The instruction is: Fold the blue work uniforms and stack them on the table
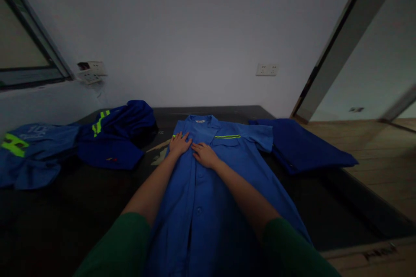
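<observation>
A blue short-sleeved work shirt (227,173) lies front side up, its collar toward the wall and its hem toward me. Yellow-green piping runs across its chest, and a button shows on the front placket. My left hand (180,143) rests flat on the chest near the placket, fingers stretched out. Just right of it, my right hand (204,154) lies on the other front panel with its fingers extended toward the placket. The fingertips of both hands are close together. My left forearm hides part of the shirt's left side, including that sleeve.
Dark blue folded cloth (305,145) lies right of the shirt on the dark table (328,207). To the left are a crumpled dark blue garment (113,138) and a lighter blue one (42,147) with yellow-green strips. Behind stands a white wall (195,43) with sockets (267,69).
</observation>
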Demonstrator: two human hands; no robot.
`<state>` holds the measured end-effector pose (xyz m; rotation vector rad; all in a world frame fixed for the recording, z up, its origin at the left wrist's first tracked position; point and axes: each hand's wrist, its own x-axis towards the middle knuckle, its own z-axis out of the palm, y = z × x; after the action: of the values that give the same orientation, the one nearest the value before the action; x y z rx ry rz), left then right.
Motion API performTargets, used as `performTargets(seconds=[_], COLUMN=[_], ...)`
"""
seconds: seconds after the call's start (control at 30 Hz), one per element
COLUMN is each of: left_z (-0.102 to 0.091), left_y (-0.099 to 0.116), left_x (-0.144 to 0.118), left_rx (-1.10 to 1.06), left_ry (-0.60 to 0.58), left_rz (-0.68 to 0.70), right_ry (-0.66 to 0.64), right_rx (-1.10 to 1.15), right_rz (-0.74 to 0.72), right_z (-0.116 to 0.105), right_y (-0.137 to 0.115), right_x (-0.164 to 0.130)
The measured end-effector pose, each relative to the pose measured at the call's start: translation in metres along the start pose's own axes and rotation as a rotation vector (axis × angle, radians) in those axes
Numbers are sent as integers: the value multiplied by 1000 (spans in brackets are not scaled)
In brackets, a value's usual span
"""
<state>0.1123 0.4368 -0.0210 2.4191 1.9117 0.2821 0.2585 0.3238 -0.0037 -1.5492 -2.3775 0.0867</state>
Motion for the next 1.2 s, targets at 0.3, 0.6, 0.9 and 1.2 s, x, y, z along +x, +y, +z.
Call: performTargets(seconds=[0.3, 0.6, 0.9, 1.2], left_z=[-3, 0, 3, -8], left_y=[1, -2, -4, 5], left_x=[-5, 4, 5, -9], left_rx=[-31, -9, 34, 26], left_ry=[47, 41, 41, 224], left_rz=[-27, -68, -69, 3], right_ry=[2, 13, -5, 4], right_rx=[-27, -5, -11, 177], right_rz=[-54, -91, -49, -66], right_z=[4, 6, 6, -69], right_y=[8, 16, 6, -18], right_x=[6, 15, 10, -101])
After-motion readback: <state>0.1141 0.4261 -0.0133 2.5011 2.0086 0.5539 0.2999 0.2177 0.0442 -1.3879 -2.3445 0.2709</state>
